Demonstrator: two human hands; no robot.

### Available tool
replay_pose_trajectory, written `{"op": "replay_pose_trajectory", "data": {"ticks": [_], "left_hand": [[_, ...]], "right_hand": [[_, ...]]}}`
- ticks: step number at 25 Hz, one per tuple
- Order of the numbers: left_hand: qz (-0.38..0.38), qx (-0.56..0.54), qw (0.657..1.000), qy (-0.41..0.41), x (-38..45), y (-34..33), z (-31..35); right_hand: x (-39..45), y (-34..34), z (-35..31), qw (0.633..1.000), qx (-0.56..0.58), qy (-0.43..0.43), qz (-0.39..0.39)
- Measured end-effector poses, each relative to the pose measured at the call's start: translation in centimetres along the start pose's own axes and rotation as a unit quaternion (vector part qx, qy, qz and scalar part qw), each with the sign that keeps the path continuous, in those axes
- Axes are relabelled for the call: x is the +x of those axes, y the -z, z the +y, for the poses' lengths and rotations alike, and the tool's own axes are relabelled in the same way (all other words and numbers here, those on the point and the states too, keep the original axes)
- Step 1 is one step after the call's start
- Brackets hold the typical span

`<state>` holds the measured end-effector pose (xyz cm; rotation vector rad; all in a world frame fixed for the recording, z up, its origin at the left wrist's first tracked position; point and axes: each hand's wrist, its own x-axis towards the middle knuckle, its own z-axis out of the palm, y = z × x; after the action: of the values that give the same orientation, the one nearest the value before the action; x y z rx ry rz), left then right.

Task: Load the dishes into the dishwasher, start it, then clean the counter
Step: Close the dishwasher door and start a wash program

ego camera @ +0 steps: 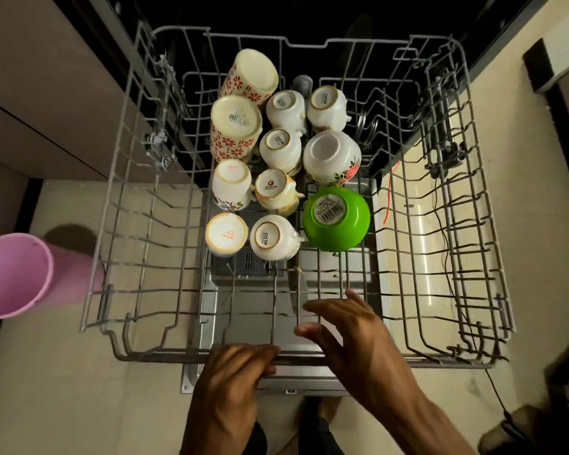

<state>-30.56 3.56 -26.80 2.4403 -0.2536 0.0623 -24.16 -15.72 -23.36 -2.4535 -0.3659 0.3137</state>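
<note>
Dishes sit upside down in the middle of the pulled-out rack point(125, 178): two red-patterned tumblers point(235, 128) at the back left, white cups point(280, 149) in rows, a floral bowl point(331, 157) and a green bowl point(336, 219) on the right. Rack side sections carry nothing. I note the left hand point(234, 366) with fingers curled over the front rail point(151, 356), gripping it. Right hand point(345, 326) is spread just above the wires at the near edge, fingers relaxed and holding nothing; whether it touches the wires I cannot tell. Hands are close but apart. Beneath the rack, the lowered door point(211, 307) shows through the wires. A pink cup point(14, 274) hangs at the left edge of view, outside the rack; what supports it is not visible. Judgement: loading step, upper rack about half filled, so the task is early, with starting and counter cleaning undone. Next move calls either for fetching more pieces or for a level, steady push on the rail to slide the rack in, slowly so the cups do not tip.
</note>
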Motion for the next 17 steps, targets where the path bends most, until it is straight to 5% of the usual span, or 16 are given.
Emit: {"op": "replay_pose_trajectory", "data": {"ticks": [5, 9, 17], "left_hand": [[0.012, -0.007, 0.999, 0.037, 3.0, 0.3, -0.1], [0.005, -0.015, 0.999, 0.036, 6.7, 0.6, -0.8], [-0.034, -0.074, 0.995, 0.056, 15.3, 2.3, -2.3]], "right_hand": [[-1.9, 0.0, 1.3, 0.992, -0.108, 0.066, 0.009], [0.9, -0.2, 3.2, 0.990, -0.105, 0.037, 0.084], [9.0, 2.1, 5.3, 0.987, -0.107, 0.084, 0.083]]}}
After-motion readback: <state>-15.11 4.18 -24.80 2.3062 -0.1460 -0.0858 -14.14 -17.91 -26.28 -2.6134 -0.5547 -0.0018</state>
